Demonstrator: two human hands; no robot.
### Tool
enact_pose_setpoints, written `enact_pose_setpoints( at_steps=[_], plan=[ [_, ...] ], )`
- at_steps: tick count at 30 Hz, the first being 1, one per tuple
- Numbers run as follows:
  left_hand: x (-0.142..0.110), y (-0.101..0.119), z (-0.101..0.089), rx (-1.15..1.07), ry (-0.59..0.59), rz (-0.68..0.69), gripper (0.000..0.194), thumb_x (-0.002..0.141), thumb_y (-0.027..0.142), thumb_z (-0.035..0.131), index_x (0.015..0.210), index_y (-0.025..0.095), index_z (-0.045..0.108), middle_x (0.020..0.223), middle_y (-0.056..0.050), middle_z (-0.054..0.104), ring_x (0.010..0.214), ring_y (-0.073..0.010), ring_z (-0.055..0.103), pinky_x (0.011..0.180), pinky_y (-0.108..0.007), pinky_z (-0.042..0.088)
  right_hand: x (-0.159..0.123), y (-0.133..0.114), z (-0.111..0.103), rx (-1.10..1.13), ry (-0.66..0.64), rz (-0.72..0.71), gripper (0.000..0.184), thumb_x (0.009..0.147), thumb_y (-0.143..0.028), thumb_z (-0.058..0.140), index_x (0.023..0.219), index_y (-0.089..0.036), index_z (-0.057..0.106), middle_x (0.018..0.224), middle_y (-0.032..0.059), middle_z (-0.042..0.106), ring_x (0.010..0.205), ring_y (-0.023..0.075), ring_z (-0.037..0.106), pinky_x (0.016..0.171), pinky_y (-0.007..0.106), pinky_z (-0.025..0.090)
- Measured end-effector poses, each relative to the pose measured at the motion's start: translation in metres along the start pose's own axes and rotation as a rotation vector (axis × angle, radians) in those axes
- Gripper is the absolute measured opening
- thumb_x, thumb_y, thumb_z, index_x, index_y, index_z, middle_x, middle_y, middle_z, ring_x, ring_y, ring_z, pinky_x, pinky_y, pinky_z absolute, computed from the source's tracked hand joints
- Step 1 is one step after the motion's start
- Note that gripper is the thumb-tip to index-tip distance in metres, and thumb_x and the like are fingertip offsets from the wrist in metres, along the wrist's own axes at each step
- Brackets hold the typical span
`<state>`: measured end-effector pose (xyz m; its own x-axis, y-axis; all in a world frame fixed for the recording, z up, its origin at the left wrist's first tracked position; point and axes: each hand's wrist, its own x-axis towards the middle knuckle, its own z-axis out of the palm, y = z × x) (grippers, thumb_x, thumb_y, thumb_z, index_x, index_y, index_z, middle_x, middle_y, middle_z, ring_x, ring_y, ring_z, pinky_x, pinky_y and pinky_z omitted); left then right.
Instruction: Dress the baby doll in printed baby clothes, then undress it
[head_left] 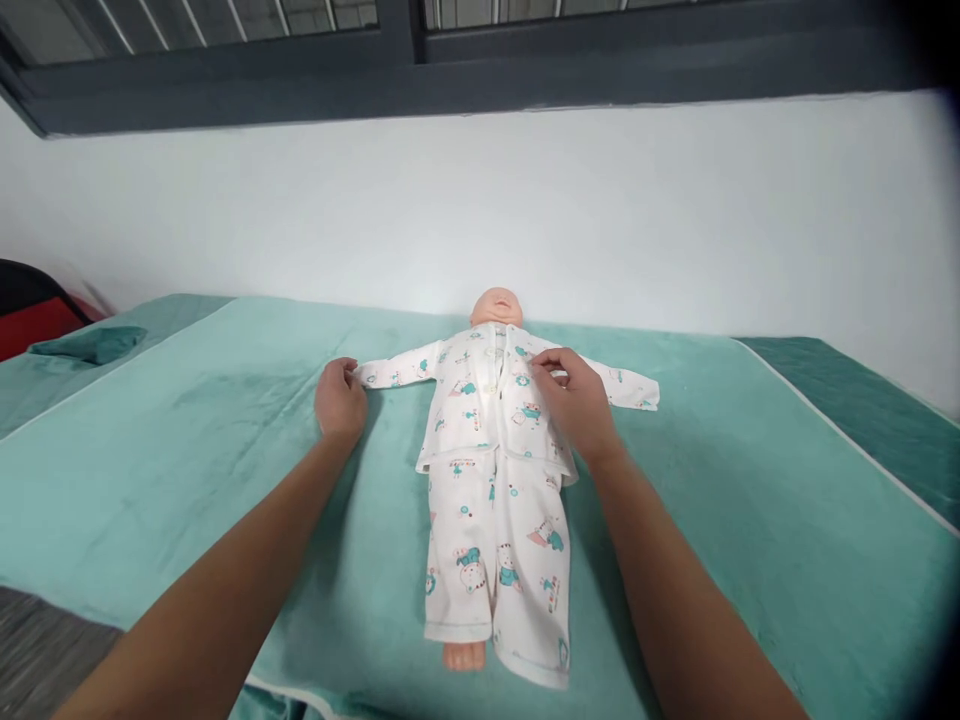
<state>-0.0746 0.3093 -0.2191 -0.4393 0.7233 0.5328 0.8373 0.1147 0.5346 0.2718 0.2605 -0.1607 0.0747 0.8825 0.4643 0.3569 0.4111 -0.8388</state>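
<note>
Forearms (225,580) first, 2 bare ones, reaching in from the bottom edge, closest to the lens. Going left to right: far left there's a red and black thing (34,312), cut off by the edge, so no clue what it is. Next to it is a rumpled bit of dark green fabric (94,344) on the light green plush cover (225,430). Then the left hand (341,398), fingers curled in narrow right at the cuff of 1 outstretched sleeve (401,367); can't tell if it's actually pinching the cloth.

Mid-view is the doll (496,306), flat on its back on the cover, head toward the white wall (300,210), in a printed white top (465,395) and matching pants (459,545). 1 foot (465,656) pokes out of the left pant leg; the other leg's hem hangs lower. Right hand (574,395) is over the top's chest, thumb and fingers close together, and again I can't tell if they've got fabric. Past it, the other sleeve (634,388) sticks out sideways. Far right: darker green border (862,410), white piping.
</note>
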Motion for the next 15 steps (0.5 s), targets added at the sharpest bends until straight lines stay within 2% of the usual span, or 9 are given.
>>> enact_pose_setpoints(
  at_steps=[2,4,7,9,12,15],
  plan=[
    [-0.004,0.012,-0.003,-0.042,-0.011,0.066,0.033,0.088,0.012,0.04,0.112,0.019,0.061,0.115,-0.008,0.065,0.111,-0.0219,0.058,0.097,-0.032,0.044,0.004,0.005,0.006,-0.007,0.003,-0.02,0.016,0.088,-0.028,0.053,0.094,-0.02,0.065,0.098,0.0042,0.067,0.089,0.0168,0.06,0.078,0.03,0.046],
    [-0.01,0.034,-0.004,-0.138,-0.043,0.149,0.033,0.089,0.013,0.039,0.114,0.019,0.061,0.119,-0.008,0.064,0.115,-0.0205,0.057,0.101,-0.032,0.042,0.008,0.006,0.01,-0.017,-0.006,-0.014,0.017,0.088,-0.03,0.053,0.094,-0.02,0.065,0.094,0.0034,0.066,0.086,0.0163,0.059,0.078,0.03,0.045],
    [-0.019,0.084,0.0,-0.393,-0.135,0.263,0.03,0.095,0.022,0.038,0.113,0.02,0.062,0.117,-0.007,0.065,0.11,-0.0188,0.06,0.096,-0.03,0.046,0.017,0.007,0.014,-0.031,0.006,0.017,0.02,0.089,-0.035,0.054,0.095,-0.02,0.063,0.089,0.0022,0.064,0.081,0.0161,0.058,0.077,0.03,0.045],
    [-0.021,0.122,0.006,-0.515,-0.241,0.334,0.029,0.096,0.028,0.041,0.111,0.021,0.065,0.109,-0.005,0.068,0.104,-0.0181,0.062,0.09,-0.029,0.047,0.024,0.007,0.017,-0.062,0.033,0.017,0.021,0.089,-0.039,0.053,0.095,-0.02,0.061,0.091,0.0024,0.064,0.082,0.0164,0.057,0.077,0.031,0.044],
    [-0.015,0.169,0.015,-0.555,-0.313,0.319,0.026,0.094,0.03,0.047,0.101,0.021,0.071,0.102,-0.006,0.071,0.095,-0.019,0.063,0.086,-0.03,0.047,0.039,0.004,0.026,-0.137,0.025,0.009,0.024,0.088,-0.043,0.052,0.096,-0.02,0.058,0.097,0.0044,0.063,0.084,0.0177,0.057,0.077,0.032,0.044],
    [-0.005,0.195,0.026,-0.514,-0.379,0.264,0.027,0.092,0.031,0.05,0.085,0.02,0.073,0.093,-0.007,0.072,0.088,-0.0212,0.064,0.08,-0.033,0.045,0.059,0.0,0.038,-0.302,-0.019,0.072,0.026,0.086,-0.044,0.053,0.092,-0.019,0.056,0.1,0.0084,0.063,0.084,0.0208,0.057,0.073,0.033,0.043]
  ],
)
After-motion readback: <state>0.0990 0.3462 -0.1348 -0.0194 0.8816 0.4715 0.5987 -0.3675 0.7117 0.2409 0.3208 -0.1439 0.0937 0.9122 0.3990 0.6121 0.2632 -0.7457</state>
